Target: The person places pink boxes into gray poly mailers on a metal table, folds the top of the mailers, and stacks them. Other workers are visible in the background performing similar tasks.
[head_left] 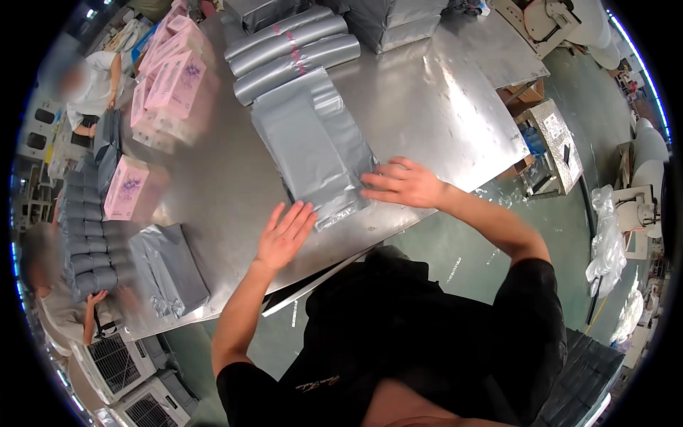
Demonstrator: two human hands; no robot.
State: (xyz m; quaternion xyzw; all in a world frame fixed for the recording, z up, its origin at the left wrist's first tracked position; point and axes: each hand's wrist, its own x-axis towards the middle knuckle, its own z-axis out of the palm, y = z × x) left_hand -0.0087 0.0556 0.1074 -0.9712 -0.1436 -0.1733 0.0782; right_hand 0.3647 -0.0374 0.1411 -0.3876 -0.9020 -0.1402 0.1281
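A flat grey plastic mailing bag (299, 139) lies on the metal table in front of me, its near end creased and shiny. My left hand (286, 238) is open, with its fingers stretched over the bag's near left corner. At the near right edge is my right hand (407, 183), open with the fingers apart and slightly blurred. Whether its fingertips touch the plastic, I cannot tell. Just beyond the bag lie several grey plastic rolls (299, 67) with pink marks.
The metal table (427, 107) also bears a wrapped grey parcel (168, 270), pink boxes (128, 188) and a stack of grey packages (391, 25). Two people work along the left side, beside dark quilted bundles (87, 228). A small metal-topped stand (558, 142) is beyond the right edge.
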